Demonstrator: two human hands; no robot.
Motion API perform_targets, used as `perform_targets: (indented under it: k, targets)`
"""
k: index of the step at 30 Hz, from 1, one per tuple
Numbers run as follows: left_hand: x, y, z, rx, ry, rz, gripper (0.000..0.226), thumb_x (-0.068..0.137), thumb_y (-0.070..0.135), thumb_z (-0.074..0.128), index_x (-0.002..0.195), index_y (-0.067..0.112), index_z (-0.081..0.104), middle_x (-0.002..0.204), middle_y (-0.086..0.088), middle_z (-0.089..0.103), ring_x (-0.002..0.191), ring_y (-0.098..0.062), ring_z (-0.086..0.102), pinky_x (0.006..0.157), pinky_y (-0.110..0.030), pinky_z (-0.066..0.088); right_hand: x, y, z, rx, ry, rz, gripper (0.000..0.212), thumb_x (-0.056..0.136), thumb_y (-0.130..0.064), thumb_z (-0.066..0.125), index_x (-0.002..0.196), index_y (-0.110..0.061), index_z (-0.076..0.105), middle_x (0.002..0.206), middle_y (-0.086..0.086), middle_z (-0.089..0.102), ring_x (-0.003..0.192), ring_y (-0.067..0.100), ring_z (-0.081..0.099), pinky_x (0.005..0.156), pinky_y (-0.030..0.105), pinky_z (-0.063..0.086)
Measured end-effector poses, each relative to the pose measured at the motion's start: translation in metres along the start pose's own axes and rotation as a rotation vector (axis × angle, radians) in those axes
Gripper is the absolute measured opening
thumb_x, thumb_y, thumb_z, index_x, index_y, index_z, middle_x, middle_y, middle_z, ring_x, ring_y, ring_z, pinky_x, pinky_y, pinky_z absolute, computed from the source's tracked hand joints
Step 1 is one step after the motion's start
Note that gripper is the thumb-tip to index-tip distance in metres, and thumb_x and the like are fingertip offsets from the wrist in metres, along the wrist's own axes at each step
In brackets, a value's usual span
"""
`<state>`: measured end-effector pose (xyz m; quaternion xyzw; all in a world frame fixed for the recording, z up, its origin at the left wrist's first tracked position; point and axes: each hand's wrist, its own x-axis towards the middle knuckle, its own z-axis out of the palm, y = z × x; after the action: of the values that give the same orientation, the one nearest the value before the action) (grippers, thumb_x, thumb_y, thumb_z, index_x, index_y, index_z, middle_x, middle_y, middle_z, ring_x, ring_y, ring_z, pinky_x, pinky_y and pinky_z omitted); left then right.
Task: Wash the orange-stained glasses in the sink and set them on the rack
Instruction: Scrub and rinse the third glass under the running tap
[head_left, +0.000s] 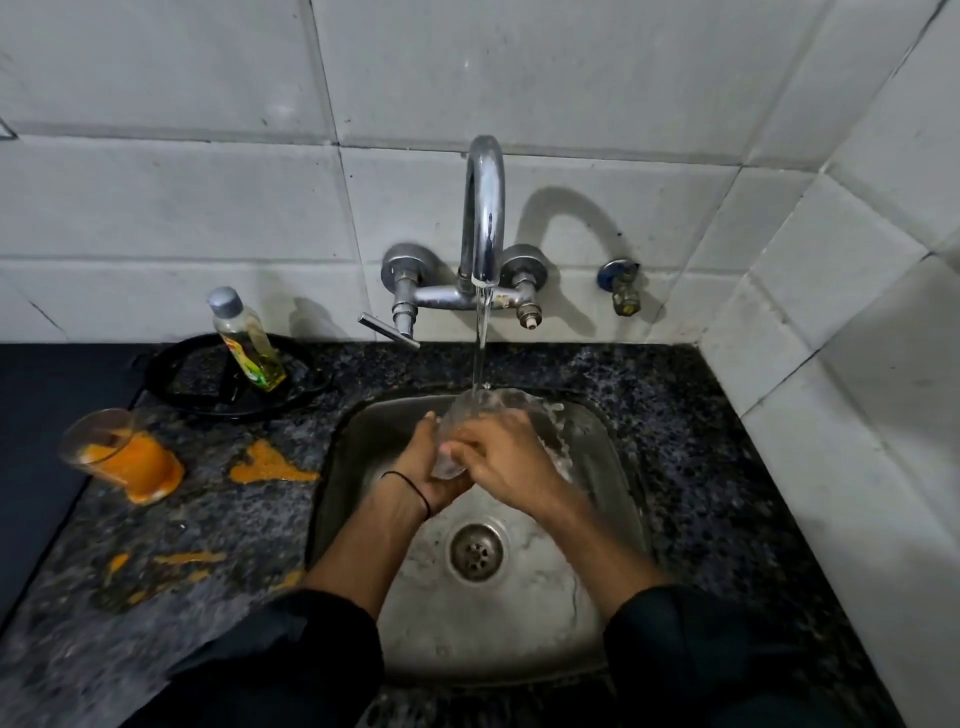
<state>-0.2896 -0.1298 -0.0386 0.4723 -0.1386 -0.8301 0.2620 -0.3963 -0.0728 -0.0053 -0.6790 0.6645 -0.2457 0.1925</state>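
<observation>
A clear glass (480, 410) is tilted over the steel sink (618, 467), its mouth under the water running from the chrome tap (485, 208). My left hand (423, 462) grips the glass from the left and below. My right hand (501, 452) wraps over its lower part from the right. A second glass (122, 452), stained orange and holding orange liquid, stands on the dark stone counter left of the sink, apart from both hands.
Orange spills (270, 462) lie on the counter (701, 467) between the stained glass and the sink. A dish-soap bottle (247, 340) stands on a black round tray (234, 379) at the back left. Tiled walls close the back and right.
</observation>
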Motion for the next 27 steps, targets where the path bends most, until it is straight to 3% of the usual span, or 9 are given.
perform_targets:
  k: [4, 7, 10, 14, 16, 20, 22, 25, 27]
  targets:
    - [0.004, -0.001, 0.003, -0.057, -0.034, 0.017, 0.039, 0.101, 0.038, 0.039, 0.106, 0.009, 0.064, 0.095, -0.017, 0.072, 0.088, -0.028, 0.066, 0.075, -0.038, 0.057, 0.000, -0.001, -0.024, -0.429, -0.344, -0.111, 0.051, 0.088, -0.012, 0.059, 0.135, -0.032, 0.057, 0.147, -0.003, 0.051, 0.144, 0.016, 0.034, 0.121, 0.051, -0.003]
    - [-0.004, -0.010, 0.006, -0.063, -0.093, 0.076, 0.041, 0.103, 0.035, 0.036, 0.083, 0.011, 0.063, 0.076, -0.012, 0.073, 0.074, -0.022, 0.071, 0.074, -0.036, 0.054, 0.004, -0.012, -0.019, -0.389, -0.405, 0.090, 0.051, 0.090, -0.017, 0.058, 0.141, -0.025, 0.052, 0.141, 0.003, 0.057, 0.138, 0.023, 0.044, 0.118, 0.047, 0.014]
    - [-0.003, -0.003, -0.002, 0.013, -0.110, 0.030, 0.045, 0.098, 0.049, 0.035, 0.092, 0.015, 0.064, 0.089, -0.012, 0.068, 0.084, -0.024, 0.064, 0.081, -0.042, 0.049, 0.002, -0.013, -0.018, -0.392, -0.348, 0.021, 0.032, 0.090, -0.020, 0.060, 0.122, -0.021, 0.064, 0.122, 0.006, 0.067, 0.122, 0.030, 0.055, 0.108, 0.043, 0.031]
    - [0.002, 0.006, -0.009, 0.080, -0.097, -0.062, 0.056, 0.091, 0.056, 0.051, 0.118, 0.009, 0.066, 0.113, -0.019, 0.068, 0.097, -0.030, 0.063, 0.077, -0.042, 0.056, -0.003, -0.013, -0.029, -0.646, -0.415, -0.188, 0.054, 0.086, -0.008, 0.062, 0.138, -0.022, 0.054, 0.143, 0.004, 0.056, 0.139, 0.023, 0.044, 0.123, 0.051, 0.005]
    - [-0.002, 0.000, -0.005, 0.026, -0.110, 0.009, 0.050, 0.095, 0.048, 0.052, 0.118, 0.007, 0.067, 0.110, -0.017, 0.072, 0.093, -0.027, 0.068, 0.072, -0.038, 0.058, 0.000, -0.021, -0.024, -0.500, -0.355, -0.052, 0.055, 0.086, -0.015, 0.063, 0.139, -0.025, 0.053, 0.141, 0.002, 0.058, 0.136, 0.021, 0.047, 0.121, 0.047, 0.011]
    - [-0.001, -0.008, -0.008, -0.073, -0.141, 0.051, 0.038, 0.100, 0.042, 0.043, 0.100, 0.010, 0.063, 0.091, -0.012, 0.063, 0.084, -0.022, 0.062, 0.075, -0.035, 0.049, 0.014, -0.030, -0.008, 0.174, -0.245, 0.447, 0.017, 0.082, -0.022, 0.065, 0.095, -0.028, 0.074, 0.099, -0.001, 0.073, 0.094, 0.019, 0.069, 0.093, 0.037, 0.052]
    - [0.004, 0.002, -0.015, -0.038, -0.136, -0.010, 0.039, 0.099, 0.042, 0.042, 0.102, 0.010, 0.064, 0.095, -0.014, 0.064, 0.090, -0.025, 0.060, 0.079, -0.041, 0.048, 0.014, -0.021, -0.006, -0.015, -0.262, 0.281, 0.016, 0.083, -0.019, 0.062, 0.090, -0.026, 0.074, 0.100, -0.002, 0.073, 0.101, 0.022, 0.067, 0.095, 0.039, 0.049]
    - [0.007, 0.012, -0.020, -0.076, -0.072, -0.130, 0.048, 0.095, 0.049, 0.054, 0.110, 0.005, 0.067, 0.103, -0.021, 0.071, 0.103, -0.033, 0.061, 0.079, -0.051, 0.057, 0.008, -0.009, -0.010, -0.467, -0.323, -0.079, 0.032, 0.089, -0.016, 0.060, 0.115, -0.033, 0.069, 0.132, 0.001, 0.065, 0.137, 0.028, 0.044, 0.121, 0.048, 0.015]
    - [0.008, 0.010, -0.019, -0.079, -0.073, -0.068, 0.051, 0.095, 0.047, 0.055, 0.115, 0.001, 0.066, 0.100, -0.022, 0.073, 0.100, -0.033, 0.063, 0.073, -0.048, 0.059, 0.009, -0.004, -0.009, -0.446, -0.295, -0.122, 0.036, 0.090, -0.023, 0.060, 0.124, -0.037, 0.065, 0.135, -0.004, 0.064, 0.138, 0.017, 0.045, 0.123, 0.050, 0.002]
